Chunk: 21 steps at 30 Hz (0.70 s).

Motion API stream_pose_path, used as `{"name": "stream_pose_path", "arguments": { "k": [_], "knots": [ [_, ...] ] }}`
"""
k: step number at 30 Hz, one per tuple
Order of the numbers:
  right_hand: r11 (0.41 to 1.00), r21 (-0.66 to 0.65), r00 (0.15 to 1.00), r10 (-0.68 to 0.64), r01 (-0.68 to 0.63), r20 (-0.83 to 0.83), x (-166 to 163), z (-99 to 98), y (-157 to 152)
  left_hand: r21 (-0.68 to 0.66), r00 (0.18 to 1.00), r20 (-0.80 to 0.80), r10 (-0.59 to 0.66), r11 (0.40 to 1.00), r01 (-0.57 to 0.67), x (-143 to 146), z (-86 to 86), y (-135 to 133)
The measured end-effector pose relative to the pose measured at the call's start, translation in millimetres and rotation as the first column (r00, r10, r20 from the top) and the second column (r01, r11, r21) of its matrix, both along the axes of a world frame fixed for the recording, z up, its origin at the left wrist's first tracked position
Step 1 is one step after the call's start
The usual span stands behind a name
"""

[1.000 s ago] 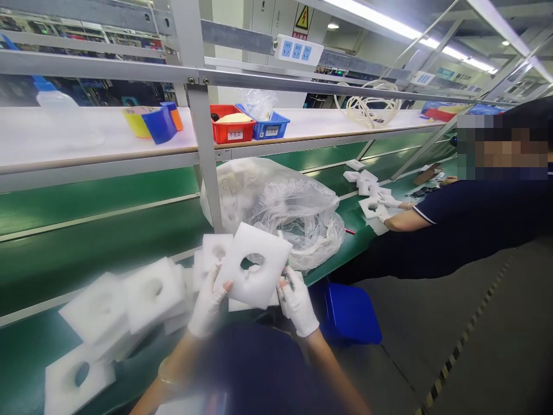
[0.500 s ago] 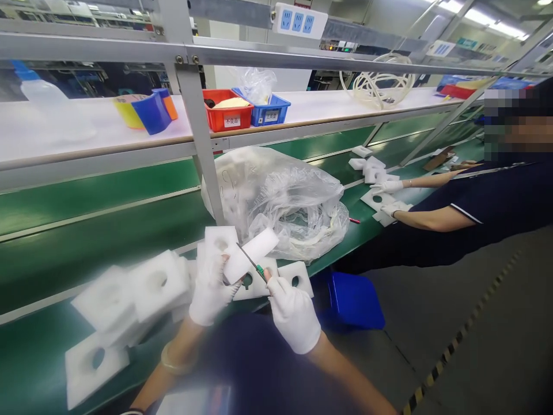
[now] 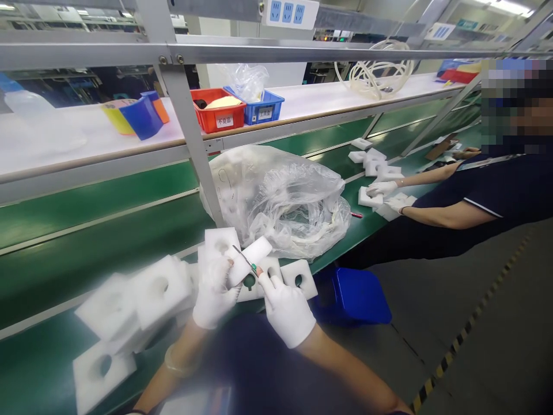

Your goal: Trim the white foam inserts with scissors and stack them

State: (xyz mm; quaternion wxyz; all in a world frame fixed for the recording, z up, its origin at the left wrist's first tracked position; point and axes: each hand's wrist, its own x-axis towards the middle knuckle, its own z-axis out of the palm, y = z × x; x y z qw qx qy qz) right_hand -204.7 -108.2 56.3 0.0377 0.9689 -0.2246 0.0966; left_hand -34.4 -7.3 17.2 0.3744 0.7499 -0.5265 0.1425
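Note:
My left hand (image 3: 212, 300), in a white glove, grips a white foam block (image 3: 254, 252) whose long face tilts up to the right. Closed in my gloved right hand (image 3: 288, 311) is a thin dark tool with a green grip (image 3: 253, 267); its exact kind is unclear. The tool's shaft lies across the foam block, pointing up and left. Under and around my hands sit more foam blocks with round holes, one (image 3: 299, 279) just right of my right fingers and another (image 3: 222, 239) behind my left hand.
Foam blocks (image 3: 158, 288) are piled at left on the green bench (image 3: 168, 216). Behind my hands lies a large clear plastic bag (image 3: 276, 190) beside a metal post (image 3: 190, 138). A co-worker's gloved hands (image 3: 382, 189) handle foam at right. A blue bin (image 3: 363, 297) stands below the bench edge.
The tool and my right hand have shifted slightly left along the foam block, which my left hand still holds. The co-worker's hands have turned a foam block. The view has moved a little.

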Motion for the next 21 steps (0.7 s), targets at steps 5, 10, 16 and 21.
{"name": "stream_pose_path", "arguments": {
  "k": [5,10,16,21],
  "knots": [
    [0.997,0.065,1.0,0.029,-0.03,0.008,0,2.9,-3,0.035,0.984,-0.137,0.113,0.993,-0.109,4,0.3,-2],
    [0.999,0.048,0.999,0.013,-0.015,0.036,4,-1.1,-3,-0.023,0.984,-0.16,0.076,0.996,-0.081,7,-0.2,-3],
    [0.996,0.076,0.998,0.031,-0.035,0.058,7,-5.3,-1,-0.024,0.965,-0.206,0.161,0.985,-0.169,11,1.0,-2],
    [0.996,0.076,0.995,0.04,-0.047,0.093,9,-8.4,-1,-0.064,0.964,-0.243,0.108,0.99,-0.127,7,0.2,-3]
  ]
}}
